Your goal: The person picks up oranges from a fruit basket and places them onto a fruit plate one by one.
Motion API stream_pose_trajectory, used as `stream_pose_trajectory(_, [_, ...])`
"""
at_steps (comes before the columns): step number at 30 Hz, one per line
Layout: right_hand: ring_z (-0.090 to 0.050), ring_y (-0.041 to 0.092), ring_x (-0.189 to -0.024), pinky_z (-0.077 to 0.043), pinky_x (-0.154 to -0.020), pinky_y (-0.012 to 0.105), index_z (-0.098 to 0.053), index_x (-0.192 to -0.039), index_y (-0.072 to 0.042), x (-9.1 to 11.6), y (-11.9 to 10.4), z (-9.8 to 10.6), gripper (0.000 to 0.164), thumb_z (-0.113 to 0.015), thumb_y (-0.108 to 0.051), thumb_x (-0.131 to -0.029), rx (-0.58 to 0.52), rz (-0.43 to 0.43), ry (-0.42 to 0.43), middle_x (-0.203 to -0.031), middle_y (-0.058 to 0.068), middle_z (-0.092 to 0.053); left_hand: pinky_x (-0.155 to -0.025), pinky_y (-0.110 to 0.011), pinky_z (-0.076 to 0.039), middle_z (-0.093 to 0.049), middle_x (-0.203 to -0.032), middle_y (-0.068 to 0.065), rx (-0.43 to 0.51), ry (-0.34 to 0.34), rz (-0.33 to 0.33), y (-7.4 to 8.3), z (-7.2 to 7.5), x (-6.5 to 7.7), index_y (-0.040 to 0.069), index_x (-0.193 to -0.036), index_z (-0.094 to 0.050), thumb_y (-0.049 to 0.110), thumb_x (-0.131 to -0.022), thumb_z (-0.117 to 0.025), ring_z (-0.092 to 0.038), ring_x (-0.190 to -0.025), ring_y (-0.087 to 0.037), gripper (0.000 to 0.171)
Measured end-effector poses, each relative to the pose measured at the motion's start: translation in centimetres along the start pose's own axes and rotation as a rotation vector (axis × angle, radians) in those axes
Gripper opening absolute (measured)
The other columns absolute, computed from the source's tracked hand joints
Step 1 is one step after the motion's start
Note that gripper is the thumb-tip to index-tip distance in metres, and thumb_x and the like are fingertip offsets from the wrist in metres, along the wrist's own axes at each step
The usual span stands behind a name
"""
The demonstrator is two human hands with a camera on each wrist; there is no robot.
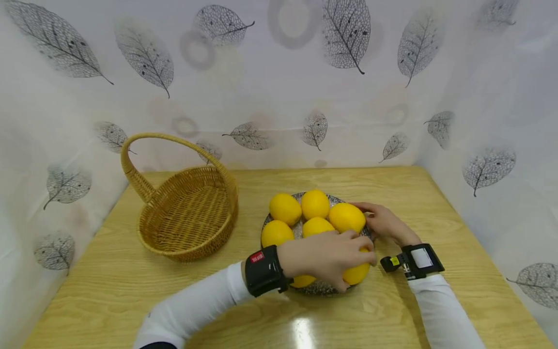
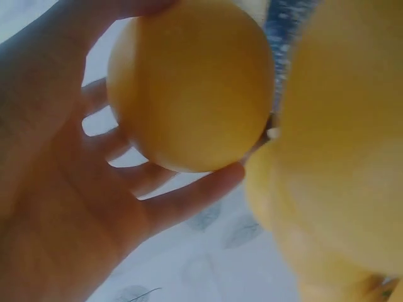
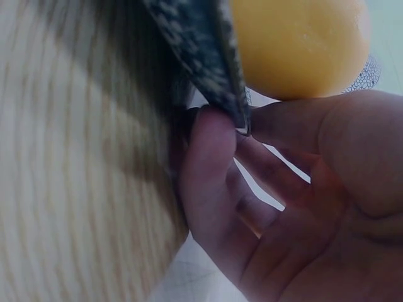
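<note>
A dark speckled plate (image 1: 320, 289) sits on the table, bearing several yellow lemons (image 1: 285, 209). My left hand (image 1: 329, 254) reaches across it from the left and grips a lemon (image 1: 356, 275) at its front right. In the left wrist view, the fingers curl round one side of that lemon (image 2: 192, 88), with the thumb at its top edge. At the plate's right side, my right hand (image 1: 387, 225) pinches the rim (image 3: 211, 75) between thumb and fingers. Another lemon (image 3: 302, 47) lies just above the right thumb. The left hand and wrist hide some of the fruit.
A wicker basket (image 1: 187, 249) with a tall arched handle stands left of the plate, and its woven bottom shows. The wooden table (image 1: 261, 320) meets leaf-patterned white sheeting (image 1: 279, 97) at the back and sides.
</note>
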State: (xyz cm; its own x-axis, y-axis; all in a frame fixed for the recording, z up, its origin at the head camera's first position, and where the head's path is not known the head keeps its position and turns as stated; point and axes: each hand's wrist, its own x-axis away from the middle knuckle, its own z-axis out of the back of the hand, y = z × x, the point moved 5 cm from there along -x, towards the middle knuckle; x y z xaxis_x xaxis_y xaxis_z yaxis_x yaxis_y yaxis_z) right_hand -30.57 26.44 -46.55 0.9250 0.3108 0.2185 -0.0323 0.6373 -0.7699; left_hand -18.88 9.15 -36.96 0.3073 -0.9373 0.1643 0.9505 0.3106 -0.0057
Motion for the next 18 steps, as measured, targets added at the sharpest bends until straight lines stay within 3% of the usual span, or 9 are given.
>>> stream_pose_trajectory(8, [-0.059,0.020,-0.067,-0.058,-0.057,0.034,-0.044,-0.154,-0.010,0.0,-0.1,-0.1,0.052,-0.045,-0.006,-0.103,0.024,-0.004,0.010,-0.143,0.033,-0.049,-0.110,-0.025,-0.043,-0.048,-0.149,0.007,-0.049,-0.039,0.000,-0.2,-3.1,-1.1,0.033,-0.140,-0.054,0.046,-0.086,-0.078,-0.051,-0.132,-0.014,0.060])
stream_pose_trajectory(18, [-0.061,0.020,-0.070,-0.058,-0.058,0.035,-0.042,-0.155,-0.009,0.0,-0.3,-0.1,0.052,-0.045,-0.006,-0.103,0.027,-0.006,0.014,-0.142,0.033,-0.049,-0.122,-0.031,-0.034,-0.041,-0.160,0.008,-0.039,-0.092,0.056,-0.7,-3.4,-0.7,0.038,-0.146,-0.050,0.044,-0.091,-0.074,-0.039,-0.148,-0.016,0.061])
